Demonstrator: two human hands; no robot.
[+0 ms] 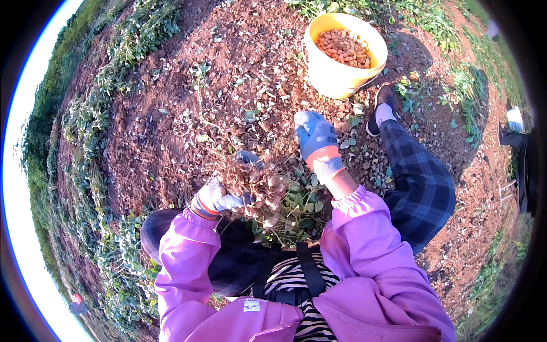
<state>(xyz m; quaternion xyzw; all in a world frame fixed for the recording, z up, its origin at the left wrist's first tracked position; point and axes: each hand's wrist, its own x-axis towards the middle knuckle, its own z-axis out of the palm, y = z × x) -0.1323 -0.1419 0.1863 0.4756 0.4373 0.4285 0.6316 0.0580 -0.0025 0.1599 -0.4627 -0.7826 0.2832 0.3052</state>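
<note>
My left hand (216, 198), in a grey-blue work glove with an orange-edged cuff, is closed round the root end of a peanut plant (263, 187). Its dry, brownish roots and pods bunch up between the fingers, and its green leaves (305, 206) spread toward my lap. To the right of the plant, apart from it, my right hand (313, 135) is curled closed in a blue glove. Whatever lies inside those fingers is hidden. Beyond my right hand stands a yellow-white bucket (333, 82), partly filled with peanuts (345, 48).
Reddish soil (165, 122) with scattered dry leaves lies ahead. A row of pulled green plants (97, 119) runs along the left. My right foot, in a dark shoe (376, 117), is close to the bucket. Another person's dark-trousered leg (525, 165) shows at the far right.
</note>
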